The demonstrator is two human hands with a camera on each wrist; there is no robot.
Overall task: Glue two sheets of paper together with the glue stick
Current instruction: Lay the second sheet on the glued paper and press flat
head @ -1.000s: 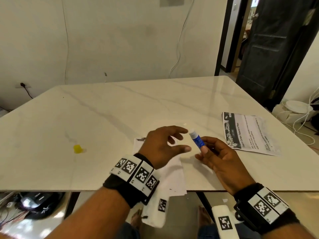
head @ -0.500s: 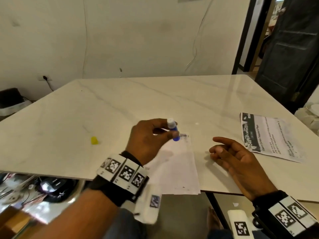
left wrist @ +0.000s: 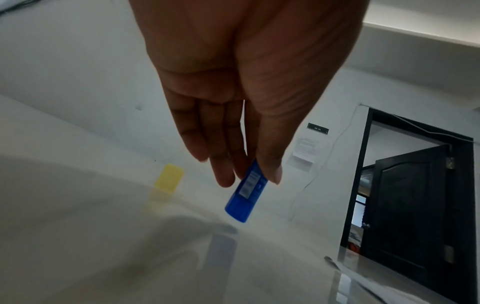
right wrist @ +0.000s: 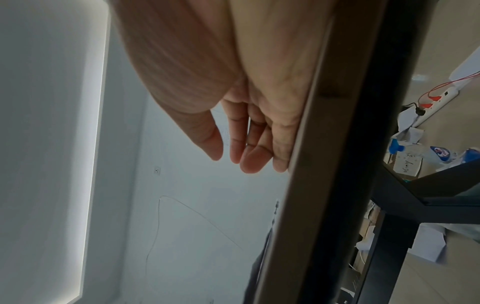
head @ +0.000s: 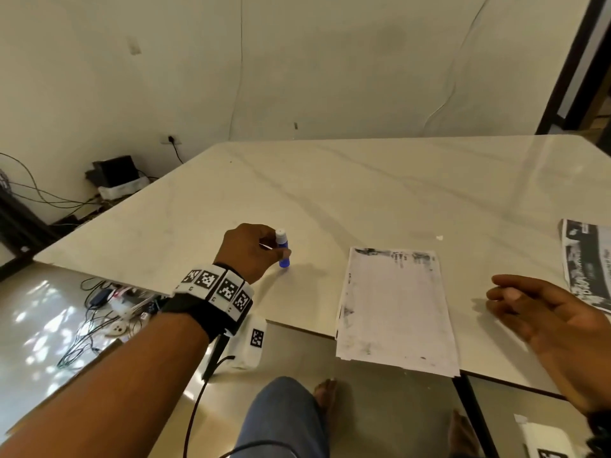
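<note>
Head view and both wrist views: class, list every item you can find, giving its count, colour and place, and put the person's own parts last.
glue stick: one, blue with a pale top, upright over the table, left of the papers
yellow cap: one, yellow, standing on the table beyond the glue stick, seen in the left wrist view
paper stack: one, white with grey smudges, at the near table edge
printed sheet: one, black and white, at the right of the table
table: one, pale marble
door: one, dark, open
floor cables: several, left of the table
left hand: one, fingers pinching the glue stick
right hand: one, relaxed, holding nothing, right of the paper stack
</note>
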